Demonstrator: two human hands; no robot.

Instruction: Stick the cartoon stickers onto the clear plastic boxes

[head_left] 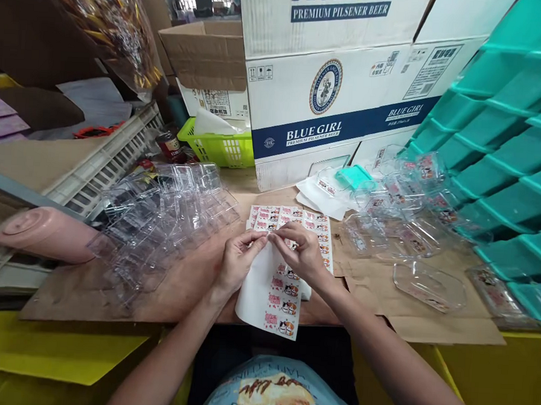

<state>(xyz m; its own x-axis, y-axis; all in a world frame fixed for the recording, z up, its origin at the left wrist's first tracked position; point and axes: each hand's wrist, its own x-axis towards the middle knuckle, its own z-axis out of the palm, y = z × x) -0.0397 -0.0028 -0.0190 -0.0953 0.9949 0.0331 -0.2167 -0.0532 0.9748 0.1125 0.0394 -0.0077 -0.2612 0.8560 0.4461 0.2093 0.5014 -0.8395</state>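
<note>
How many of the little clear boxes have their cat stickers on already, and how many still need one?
Done: the clear boxes on the right already show stickers. In hand: the left hand and right hand pinch at one sticker over the partly used sticker sheet; a fuller sheet lies behind. Left: the pile of plain clear boxes on the left shows no stickers. An exact count is not possible.
</note>
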